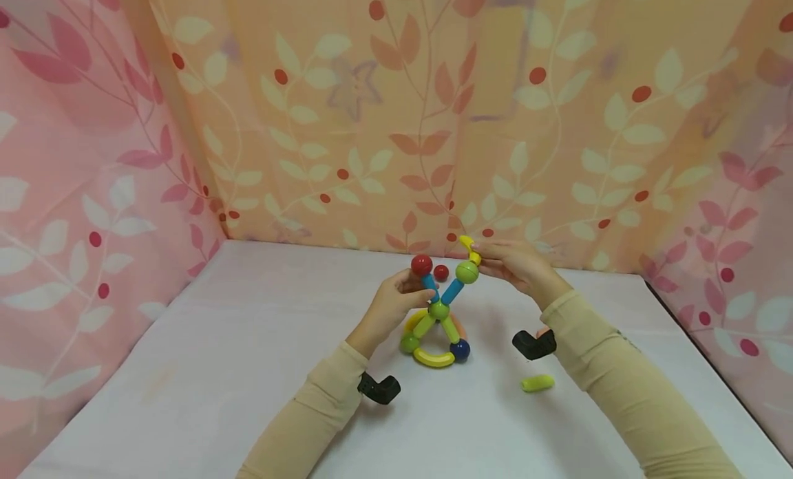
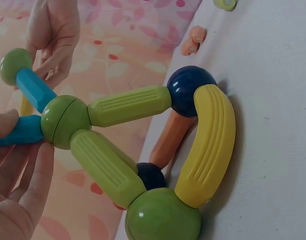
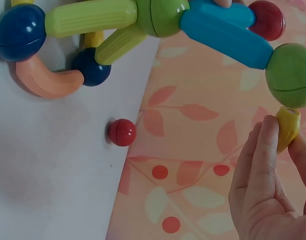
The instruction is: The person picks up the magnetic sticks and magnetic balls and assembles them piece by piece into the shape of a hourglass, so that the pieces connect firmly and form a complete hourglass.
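A standing figure of magnetic balls and rods has a green centre ball. Its base shows a dark blue ball, a yellow curved rod and an orange curved rod. Two blue rods branch upward, one topped by a red ball, the other by a light green ball. My left hand grips the blue rod under the red ball. With thumb and fingers, my right hand pinches a yellow curved rod, its end right at the light green ball.
A loose red ball lies on the white table behind the figure. Right of the figure is a short light green rod, with orange pieces nearby. Black wrist cameras hang below both wrists. Patterned curtains close off the back and sides.
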Demonstrator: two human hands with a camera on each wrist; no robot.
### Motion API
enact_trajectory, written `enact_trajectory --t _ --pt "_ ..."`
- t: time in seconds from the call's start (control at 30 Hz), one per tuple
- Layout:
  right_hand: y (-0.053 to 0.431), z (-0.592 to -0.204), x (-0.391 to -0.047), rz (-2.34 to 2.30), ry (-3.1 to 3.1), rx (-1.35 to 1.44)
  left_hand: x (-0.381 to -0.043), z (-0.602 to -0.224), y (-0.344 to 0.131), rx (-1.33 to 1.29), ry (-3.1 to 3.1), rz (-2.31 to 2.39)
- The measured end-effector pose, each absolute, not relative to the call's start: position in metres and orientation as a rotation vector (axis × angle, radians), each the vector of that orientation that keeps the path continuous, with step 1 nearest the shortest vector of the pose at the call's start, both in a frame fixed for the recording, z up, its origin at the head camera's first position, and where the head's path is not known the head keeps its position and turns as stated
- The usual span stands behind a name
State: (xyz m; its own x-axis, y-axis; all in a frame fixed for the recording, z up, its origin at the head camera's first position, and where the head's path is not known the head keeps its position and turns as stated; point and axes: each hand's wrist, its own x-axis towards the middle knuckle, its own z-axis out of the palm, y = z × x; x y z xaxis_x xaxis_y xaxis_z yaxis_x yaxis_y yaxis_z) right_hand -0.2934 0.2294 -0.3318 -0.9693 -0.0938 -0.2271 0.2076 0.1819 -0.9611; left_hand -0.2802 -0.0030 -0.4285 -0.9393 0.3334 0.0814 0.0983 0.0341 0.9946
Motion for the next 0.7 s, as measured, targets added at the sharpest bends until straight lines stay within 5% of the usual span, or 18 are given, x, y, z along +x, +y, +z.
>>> enact_trajectory --t 0.7 --pt "0.208 -0.326 -0.297 -1.668 2.388 0.050 -0.280 -0.421 -0.006 0.493 2.146 2.161"
